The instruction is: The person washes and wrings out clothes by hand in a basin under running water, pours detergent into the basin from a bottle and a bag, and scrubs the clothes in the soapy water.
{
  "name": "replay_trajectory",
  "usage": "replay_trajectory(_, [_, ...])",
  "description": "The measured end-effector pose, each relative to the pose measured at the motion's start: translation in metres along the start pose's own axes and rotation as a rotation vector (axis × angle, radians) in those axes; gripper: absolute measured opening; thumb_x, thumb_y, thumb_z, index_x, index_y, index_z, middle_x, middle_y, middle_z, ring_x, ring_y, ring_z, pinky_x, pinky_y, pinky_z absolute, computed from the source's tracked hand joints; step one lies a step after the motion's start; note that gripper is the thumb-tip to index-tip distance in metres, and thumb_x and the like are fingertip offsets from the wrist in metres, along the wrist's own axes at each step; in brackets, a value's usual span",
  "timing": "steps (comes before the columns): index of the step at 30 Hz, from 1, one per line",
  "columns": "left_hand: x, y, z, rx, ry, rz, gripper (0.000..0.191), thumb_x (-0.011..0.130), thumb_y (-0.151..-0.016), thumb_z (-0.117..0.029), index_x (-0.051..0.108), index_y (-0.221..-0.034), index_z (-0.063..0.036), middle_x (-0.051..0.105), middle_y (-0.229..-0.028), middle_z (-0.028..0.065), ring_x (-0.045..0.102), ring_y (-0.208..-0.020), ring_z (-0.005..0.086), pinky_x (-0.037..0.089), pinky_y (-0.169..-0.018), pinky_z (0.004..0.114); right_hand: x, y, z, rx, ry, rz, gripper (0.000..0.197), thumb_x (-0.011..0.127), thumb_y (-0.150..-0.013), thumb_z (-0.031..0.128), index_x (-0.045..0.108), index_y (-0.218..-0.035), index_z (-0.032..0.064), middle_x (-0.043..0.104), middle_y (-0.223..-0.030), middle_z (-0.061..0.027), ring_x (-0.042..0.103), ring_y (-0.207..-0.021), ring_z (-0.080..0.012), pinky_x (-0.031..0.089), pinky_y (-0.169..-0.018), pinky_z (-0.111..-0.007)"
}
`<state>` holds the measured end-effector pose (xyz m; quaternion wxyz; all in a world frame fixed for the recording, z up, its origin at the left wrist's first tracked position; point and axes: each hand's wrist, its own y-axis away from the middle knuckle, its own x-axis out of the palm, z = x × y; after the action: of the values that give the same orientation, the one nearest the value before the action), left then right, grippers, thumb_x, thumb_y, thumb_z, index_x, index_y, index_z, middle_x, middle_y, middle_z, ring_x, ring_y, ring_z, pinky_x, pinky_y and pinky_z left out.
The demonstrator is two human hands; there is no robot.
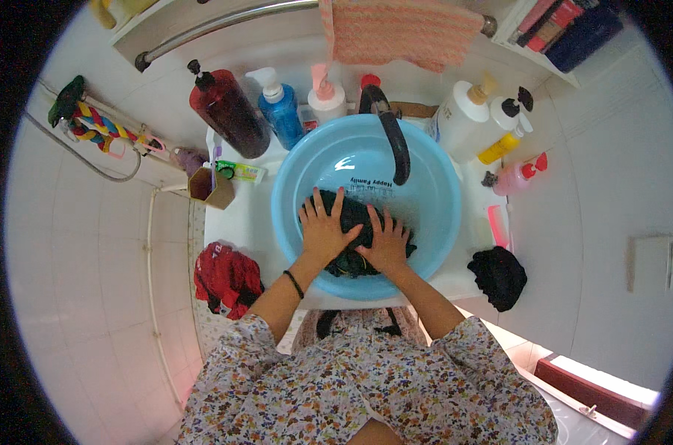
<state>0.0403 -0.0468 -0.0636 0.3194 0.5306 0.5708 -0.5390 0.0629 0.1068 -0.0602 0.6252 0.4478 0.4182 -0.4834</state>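
Note:
A light blue plastic basin (449,206) sits under a dark curved faucet (395,139). Inside it lies a bunched dark cloth (354,214), apparently wet; printed writing shows on the basin's bottom beyond it. My left hand (322,231) rests palm down on the left part of the cloth, fingers spread. On the right part, my right hand (385,242) presses down the same way, its thumb close to my left thumb. Neither hand is closed around the fabric. Whether water covers the basin's bottom is hard to tell.
A red garment (228,278) lies at the counter's left edge, a black cloth (499,278) at the right. Behind the basin stand a dark red pump bottle (233,117), a blue one (282,114) and white ones (461,119). A tan cup (213,188) and toothpaste tube (242,171) sit left.

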Motion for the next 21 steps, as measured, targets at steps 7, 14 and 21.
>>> replay_trajectory(7, [0.029, -0.042, -0.001, -0.205, -0.057, 0.197, 0.074, 0.056, -0.072, -0.056, 0.031, -0.133, -0.022, 0.036, -0.125, 0.0282, 0.043, -0.105, 0.045, 0.034, -0.084, 0.056, 0.023, -0.039, -0.009, 0.034, -0.032, -0.138, 0.086, 0.074, -0.066, 0.031, 0.026, -0.134, 0.0121, 0.036, -0.123, -0.0176, 0.038, -0.11, -0.0377, 0.033, -0.085, -0.054])
replay_trajectory(14, [0.031, -0.08, 0.011, -0.255, 0.215, 0.216, 0.052, 0.061, -0.072, -0.05, 0.053, -0.108, -0.0141, 0.052, -0.098, 0.0183, 0.056, -0.083, 0.0372, 0.044, -0.074, 0.046, 0.008, -0.077, -0.032, 0.074, -0.285, -0.068, 0.066, 0.068, -0.069, 0.036, 0.04, -0.124, 0.0118, 0.059, -0.095, -0.0183, 0.058, -0.084, -0.0372, 0.045, -0.075, -0.048])
replay_trajectory(21, [-0.034, -0.049, -0.01, -0.029, 0.643, -0.09, 0.037, 0.076, -0.057, -0.022, 0.052, -0.082, -0.009, 0.051, -0.083, 0.0108, 0.052, -0.077, 0.0331, 0.039, -0.07, 0.043, -0.053, -0.022, -0.027, -0.157, -0.494, -0.339, 0.062, 0.072, -0.065, 0.033, 0.046, -0.116, 0.0077, 0.056, -0.106, -0.0153, 0.053, -0.1, -0.0315, 0.042, -0.083, -0.041])
